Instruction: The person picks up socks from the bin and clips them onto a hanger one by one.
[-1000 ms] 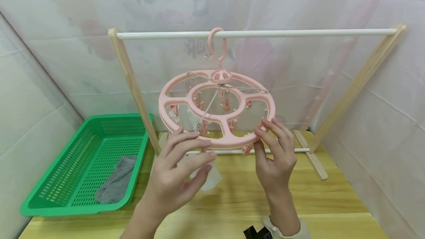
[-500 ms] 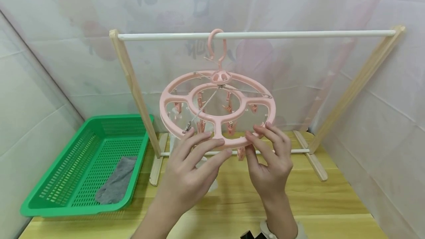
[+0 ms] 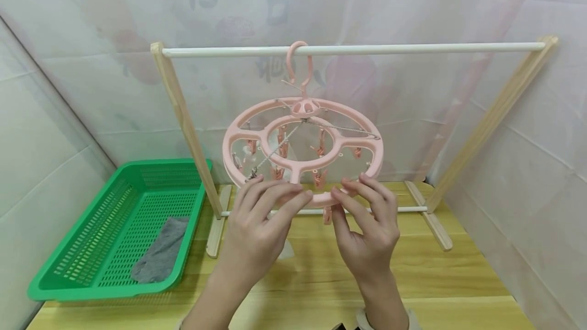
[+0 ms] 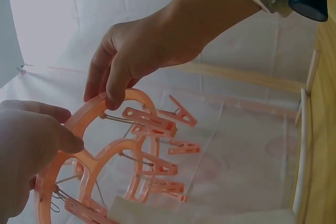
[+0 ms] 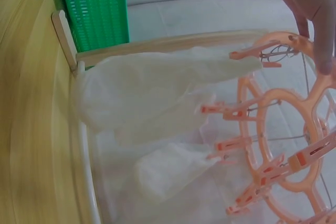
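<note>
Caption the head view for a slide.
Both hands hold the near rim of a pink round clip hanger hooked on a white rail.

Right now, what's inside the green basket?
Inside the green basket lies one crumpled grey cloth, near its front right corner. Whatever is beneath the cloth is covered and cannot be seen.
</note>
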